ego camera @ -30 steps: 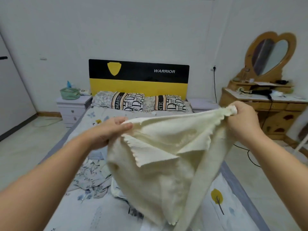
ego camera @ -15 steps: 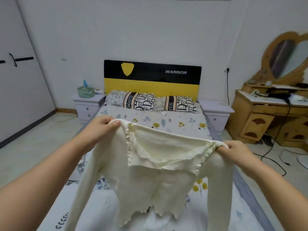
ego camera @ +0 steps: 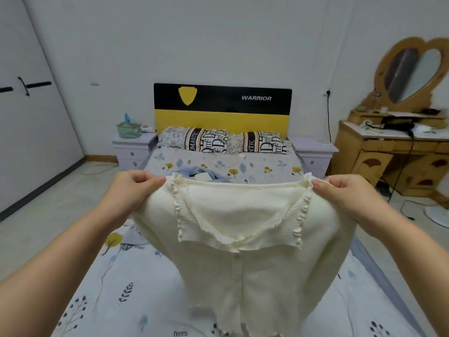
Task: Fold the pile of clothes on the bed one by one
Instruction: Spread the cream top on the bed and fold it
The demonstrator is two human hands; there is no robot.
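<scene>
Change: a second ago the cream knit cardigan (ego camera: 243,251) was a bunched, twisted handful held out between the two hands; now it is shaken open and hangs flat, front and collar showing, with the shoulders drawn wide apart
Meaning for the task: I'd say the garment is now sorted out and squared up, ready to be laid down on the bed (ego camera: 136,283) for its first fold; no fold has yet been made in it
Left hand: the left hand (ego camera: 132,188) pinches the cardigan's shoulder by the frilled collar corner, thumb and fingertips closed on the knit, the other fingers curled in
Right hand: the right hand (ego camera: 340,190) pinches the opposite shoulder the same way, fingers curled over the fabric edge
Where the cardigan is: held up in the air over the near end of the bed, between the person and the pillows (ego camera: 226,142); its hem drops out of the bottom of the view, so I cannot tell whether it touches the sheet
Which way it points: collar uppermost and away from the person, hem downward and toward them; the button placket faces the camera
Long axis: runs from collar to hem, near upright, roughly in line with the length of the bed; the shoulder line lies crosswise, about level
Sleeves: both hang down behind or beside the body panel, only partly seen
Remaining pile: a blue garment (ego camera: 194,172) with something pale on it lies further up the bed, behind the collar, well apart from the hands
</scene>
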